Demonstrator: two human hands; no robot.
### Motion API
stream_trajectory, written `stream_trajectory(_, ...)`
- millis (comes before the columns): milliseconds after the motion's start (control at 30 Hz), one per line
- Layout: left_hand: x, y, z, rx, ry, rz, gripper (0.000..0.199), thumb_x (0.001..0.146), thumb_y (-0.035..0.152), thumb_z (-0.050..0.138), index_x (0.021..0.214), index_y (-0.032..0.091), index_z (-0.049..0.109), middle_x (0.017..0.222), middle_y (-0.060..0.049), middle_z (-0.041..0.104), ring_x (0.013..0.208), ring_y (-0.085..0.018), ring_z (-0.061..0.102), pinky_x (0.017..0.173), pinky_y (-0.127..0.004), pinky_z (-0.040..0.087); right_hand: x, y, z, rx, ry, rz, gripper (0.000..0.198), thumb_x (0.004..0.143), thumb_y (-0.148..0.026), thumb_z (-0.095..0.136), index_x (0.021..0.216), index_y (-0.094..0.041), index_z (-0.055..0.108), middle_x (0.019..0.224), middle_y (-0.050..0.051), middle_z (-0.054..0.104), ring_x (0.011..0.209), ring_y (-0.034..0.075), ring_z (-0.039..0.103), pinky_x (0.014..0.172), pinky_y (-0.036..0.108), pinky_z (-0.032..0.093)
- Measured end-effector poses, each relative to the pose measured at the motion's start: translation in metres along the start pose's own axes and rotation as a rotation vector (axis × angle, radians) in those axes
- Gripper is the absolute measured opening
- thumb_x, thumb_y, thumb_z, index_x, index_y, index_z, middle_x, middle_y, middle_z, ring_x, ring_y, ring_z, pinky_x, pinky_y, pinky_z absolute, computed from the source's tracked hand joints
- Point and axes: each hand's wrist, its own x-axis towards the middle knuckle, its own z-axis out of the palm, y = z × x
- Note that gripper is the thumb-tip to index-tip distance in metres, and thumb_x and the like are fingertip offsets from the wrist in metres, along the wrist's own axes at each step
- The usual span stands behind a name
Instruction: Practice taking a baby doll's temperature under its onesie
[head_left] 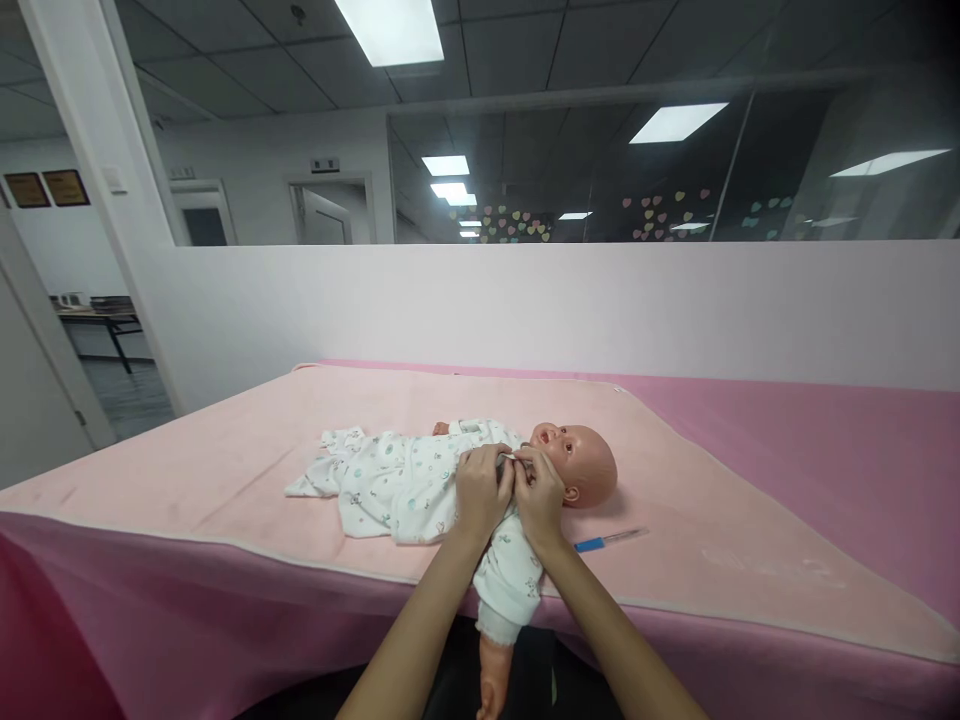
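One baby doll (577,462), bald, lay on its back across the middle of the table (825,450), head to the right of view and legs to the left, face turned upward. It wore a white printed romper (390,480), long-sleeved; one sleeved arm hung over the near table edge, its bare hand pointing down between the person's forearms. The table was covered by a pale pink blanket (225,470) laid over a deeper pink cloth (150,620) that draped down the near side. The left hand (482,490) rested on the doll's chest at the neckline, its grip pinched together on the romper fabric there. The right hand (538,495) lay just beside it, touching it, its grip likewise closed on the same collar edge just below the doll's chin; a small light piece of the garment showed between the fingertips of both hands, too small to identify. One thin thermometer-like stick with a blue end (609,541) lay flat on the blanket, near the doll's head on the near side, apart from both hands. Behind the table stood a low white partition wall (525,310) topped by dark glass panels (637,180) bearing small heart-shaped stickers. At the far left an open doorway showed a dark desk (105,322).
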Motion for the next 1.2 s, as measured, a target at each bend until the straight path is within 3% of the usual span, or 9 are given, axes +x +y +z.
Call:
stream_trajectory(100,0.0005,0.0002,-0.0009,0.016,-0.006,0.004,0.014,0.082,0.018,0.042,0.086,0.019,0.056,0.084,-0.003,0.061,0.082,-0.017,0.054,0.075,-0.032,0.039,-0.0002,-0.0005,0.0008,-0.032,0.02,0.001,0.017,0.079,-0.02,0.042,0.078,-0.017,0.059,0.075,0.004,0.061,0.065,0.016,0.054,0.061,0.028,0.044)
stream_trajectory(267,-0.0002,-0.0007,-0.0004,0.006,-0.004,-0.018,0.015,0.084,0.021,0.041,0.085,0.019,0.056,0.083,-0.004,0.062,0.079,-0.017,0.054,0.074,-0.033,0.04,-0.0001,-0.0002,0.0014,-0.033,0.017,-0.036,0.021,0.081,-0.02,0.041,0.085,-0.017,0.061,0.084,0.007,0.063,0.07,0.016,0.055,0.064,0.029,0.044)
stream_trajectory(633,-0.0012,-0.0012,0.0002,-0.045,0.011,-0.035,0.016,0.085,0.022,0.042,0.088,0.019,0.058,0.084,-0.002,0.065,0.078,-0.016,0.057,0.078,-0.033,0.04,0.0009,-0.0016,-0.0009,-0.016,0.037,-0.048,0.019,0.082,-0.021,0.042,0.076,-0.018,0.06,0.074,0.004,0.062,0.067,0.016,0.054,0.062,0.027,0.043)
stream_trajectory(833,-0.0017,-0.002,0.0007,-0.055,0.014,-0.079,0.019,0.087,0.023,0.039,0.088,0.019,0.058,0.085,-0.002,0.066,0.076,-0.015,0.056,0.077,-0.032,0.039,0.0006,-0.0035,-0.0002,-0.086,0.006,-0.085,0.019,0.082,-0.023,0.043,0.083,-0.017,0.061,0.079,0.005,0.062,0.063,0.014,0.053,0.06,0.027,0.043)
stream_trajectory(1200,-0.0003,0.0008,-0.0026,-0.101,0.038,-0.065,0.017,0.083,0.021,0.043,0.088,0.02,0.059,0.084,-0.002,0.066,0.078,-0.014,0.058,0.079,-0.032,0.039,-0.0003,0.001,-0.0006,-0.022,-0.024,-0.011,0.023,0.085,-0.028,0.043,0.09,-0.017,0.062,0.087,0.007,0.064,0.075,0.016,0.058,0.069,0.029,0.046)
